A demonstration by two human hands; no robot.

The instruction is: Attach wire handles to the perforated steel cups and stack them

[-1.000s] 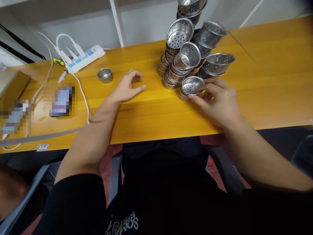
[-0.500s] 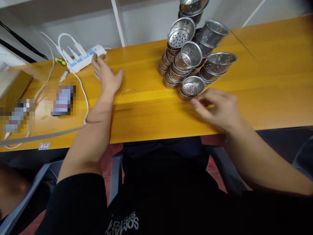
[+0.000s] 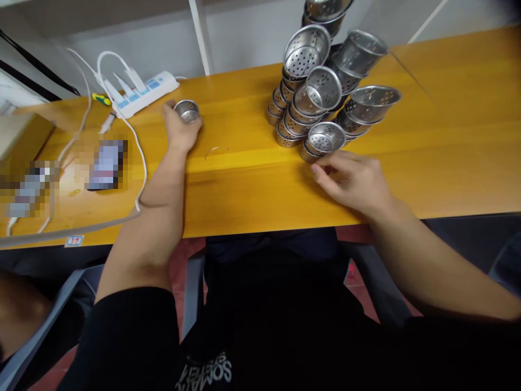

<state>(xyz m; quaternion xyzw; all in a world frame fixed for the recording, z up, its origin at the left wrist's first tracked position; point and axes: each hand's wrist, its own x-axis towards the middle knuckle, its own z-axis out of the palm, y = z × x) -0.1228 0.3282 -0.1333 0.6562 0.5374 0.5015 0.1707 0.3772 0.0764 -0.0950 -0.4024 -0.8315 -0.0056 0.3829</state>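
A small perforated metal cup (image 3: 188, 112) is in my left hand (image 3: 179, 130), its mouth facing up. The fingers and thumb wrap round its sides, close to the power strip. My right hand (image 3: 354, 182) is by the front of the stacked cups, its fingers curled and the thumb tip close to the index finger. Just behind those fingertips stands the nearest perforated cup (image 3: 325, 139), nested in another. Whether the right fingertips touch it or pinch anything small I cannot make out. More nested cups (image 3: 307, 54) rise behind in leaning columns.
A white power strip (image 3: 148, 95) with plugs and cables lies at the back left. Nearer are a blurred phone (image 3: 107, 165) and a yellow-green tool (image 3: 101, 99). A thin curved wire (image 3: 215, 149) rests mid-table. Another person's arm (image 3: 22, 309) shows at far left.
A metal cup now shows in my left hand, which was spread with no cup visible before. The left fingers have closed round it. My right hand has shifted slightly left.
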